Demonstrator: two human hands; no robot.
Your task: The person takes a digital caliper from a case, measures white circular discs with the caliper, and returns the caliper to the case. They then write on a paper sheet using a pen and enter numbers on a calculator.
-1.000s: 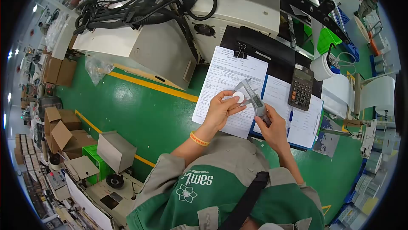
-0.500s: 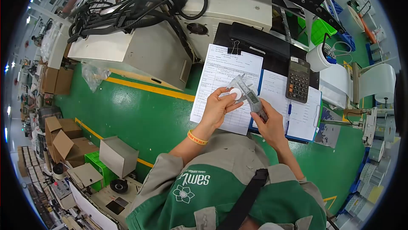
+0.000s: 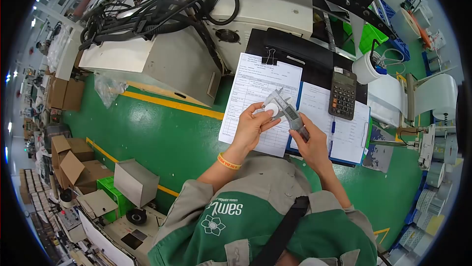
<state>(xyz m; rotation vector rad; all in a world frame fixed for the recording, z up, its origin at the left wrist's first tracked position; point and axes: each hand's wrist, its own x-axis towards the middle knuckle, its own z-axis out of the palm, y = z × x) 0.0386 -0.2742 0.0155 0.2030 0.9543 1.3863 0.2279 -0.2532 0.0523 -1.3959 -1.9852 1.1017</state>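
Pinched between the thumb and fingers of my left hand is a small white round disc. A digital caliper is gripped in my right hand, its jaws pointing up and left beside the disc. Whether the jaws touch the disc's edge I cannot tell. Both hands are above a printed form, which a black binder clip holds at its top. To the right, handwritten sheets lie on a blue clipboard, with a blue pen on them.
A calculator lies at the clipboard's upper right, near a white cup of tools. Machine housings and black cables stand ahead and left. Open cardboard boxes sit at the far left; a film roll is at right.
The view has shifted very slightly. Both hands keep nearly the same pose, with the disc and caliper still close together.
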